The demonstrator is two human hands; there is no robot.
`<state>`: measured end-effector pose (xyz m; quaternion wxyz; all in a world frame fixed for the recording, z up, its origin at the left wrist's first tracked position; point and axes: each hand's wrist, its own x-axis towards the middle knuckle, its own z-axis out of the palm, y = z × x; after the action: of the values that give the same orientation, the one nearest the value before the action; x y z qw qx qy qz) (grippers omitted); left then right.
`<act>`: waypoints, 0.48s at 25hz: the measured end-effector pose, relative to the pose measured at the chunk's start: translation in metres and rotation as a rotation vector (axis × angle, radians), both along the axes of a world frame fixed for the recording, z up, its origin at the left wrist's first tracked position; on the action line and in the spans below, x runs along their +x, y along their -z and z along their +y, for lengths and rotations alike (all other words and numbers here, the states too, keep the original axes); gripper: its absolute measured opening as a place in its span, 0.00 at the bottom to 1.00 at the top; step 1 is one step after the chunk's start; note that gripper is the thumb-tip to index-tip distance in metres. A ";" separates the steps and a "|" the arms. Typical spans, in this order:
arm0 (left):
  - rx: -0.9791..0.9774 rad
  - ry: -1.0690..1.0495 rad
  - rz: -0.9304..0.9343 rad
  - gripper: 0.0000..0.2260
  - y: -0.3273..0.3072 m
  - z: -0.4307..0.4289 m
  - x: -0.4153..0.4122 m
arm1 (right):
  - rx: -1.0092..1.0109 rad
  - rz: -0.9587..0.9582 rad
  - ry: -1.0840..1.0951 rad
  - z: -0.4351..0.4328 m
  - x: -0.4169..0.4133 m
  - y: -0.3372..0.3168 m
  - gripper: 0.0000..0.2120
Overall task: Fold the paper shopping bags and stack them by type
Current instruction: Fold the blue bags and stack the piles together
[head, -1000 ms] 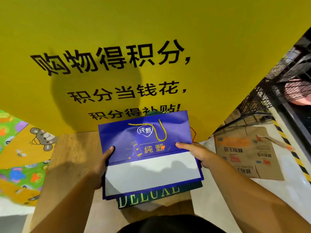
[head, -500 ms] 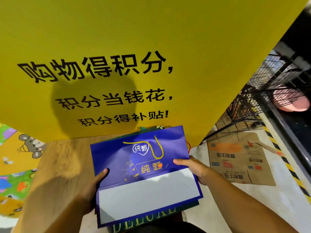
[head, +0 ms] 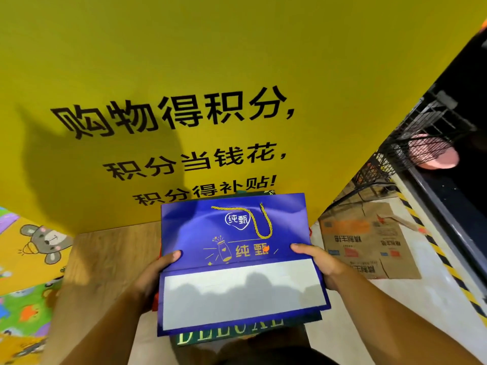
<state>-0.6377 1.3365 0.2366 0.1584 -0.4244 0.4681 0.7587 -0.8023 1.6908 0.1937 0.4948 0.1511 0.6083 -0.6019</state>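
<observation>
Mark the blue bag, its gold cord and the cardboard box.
blue bag (head: 189,227), head view, printed front.
gold cord (head: 264,236), head view, loop's bottom.
cardboard box (head: 369,248), head view, top face.

Yellow wall (head: 237,61) with black lettering behind a wooden table (head: 105,259).

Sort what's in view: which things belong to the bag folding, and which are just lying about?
Job: blue bag, green bag under it, left hand and right hand gripping the sides.
Lying about: flattened cardboard box, cartoon mat, wire basket, yellow sign.

Left grip (head: 154,276), right grip (head: 320,262): thumbs uppermost.
</observation>
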 end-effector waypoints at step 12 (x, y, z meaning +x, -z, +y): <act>0.013 0.145 0.100 0.29 -0.012 0.001 -0.033 | -0.063 0.151 0.318 0.026 0.062 -0.062 0.36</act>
<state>-0.6703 1.3371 0.2488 0.1920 -0.3500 0.5001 0.7685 -0.7401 1.7167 0.2556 0.3509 0.1842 0.5930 -0.7009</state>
